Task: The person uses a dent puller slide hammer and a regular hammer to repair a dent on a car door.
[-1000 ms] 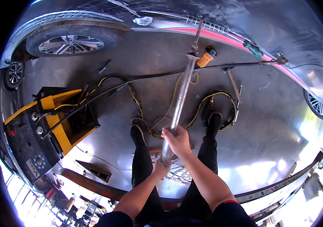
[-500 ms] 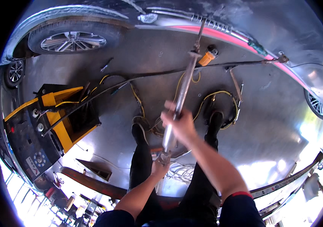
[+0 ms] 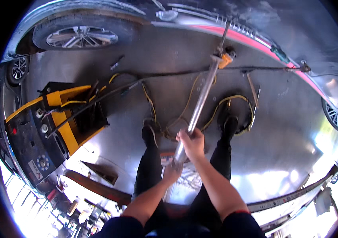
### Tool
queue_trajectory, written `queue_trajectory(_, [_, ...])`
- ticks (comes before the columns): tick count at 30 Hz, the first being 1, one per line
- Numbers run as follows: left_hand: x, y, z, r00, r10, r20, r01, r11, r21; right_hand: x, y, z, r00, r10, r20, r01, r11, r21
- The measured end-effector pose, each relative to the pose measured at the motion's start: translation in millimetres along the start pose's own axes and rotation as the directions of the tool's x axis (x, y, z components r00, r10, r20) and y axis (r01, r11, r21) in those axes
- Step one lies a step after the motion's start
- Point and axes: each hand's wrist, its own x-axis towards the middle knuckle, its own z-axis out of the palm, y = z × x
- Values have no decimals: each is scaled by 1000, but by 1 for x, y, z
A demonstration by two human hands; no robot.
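Now reaching forward from the lower edge with the left forearm [image 3: 147, 204] and the right forearm [image 3: 221, 190], bent at both elbows and slanting inward over the space between the legs [image 3: 147, 174]. Holding the left hand [image 3: 172, 171] low, nearest the body, and the right hand [image 3: 192, 142] just ahead of it. Closed with the left around the near end of a long metal rod [image 3: 204, 99], a little blurred there; clamped with the right around the rod's thick, shiny part, with fingers curled over it. Pointing the rod away from the body, above the floor [image 3: 280, 131], toward the car [image 3: 292, 27]. Ending in a thin tip at the row of metal loops [image 3: 241, 28] above the red stripe [image 3: 242, 39]; too small to tell whether hooked on. Crossing in view over the black pole [image 3: 272, 68] and partly in front of the yellow grinder [image 3: 225, 61]. Compared with half a second ago, gripping tightly with the right instead of loosely with spread, blurred fingers, and nearer the left. Unchanged with the left, at the same end.
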Motion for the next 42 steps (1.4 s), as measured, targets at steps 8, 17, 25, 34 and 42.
queue_trajectory(8, [0,-5,-2,999,-46,30,47,998,-33,44,-62,13,992,32,122,-26,999,-46])
queue_trajectory(17, [-23,-14,-6,994,107,28,-110,963,247,-6,-18,8,997,17,72,-24,996,89])
queue_trajectory(25, [-26,10,-15,982,-164,92,162,986,25,-10,-12,-2,987,79,138,-97,987,126])
queue_trajectory(34, [-20,15,-6,992,-125,10,125,992,24,-18,-39,-9,979,69,193,-92,989,112])
queue_trajectory(42, [-30,32,26,982,-154,106,144,985,97,-16,-43,-41,982,138,129,-142,990,22])
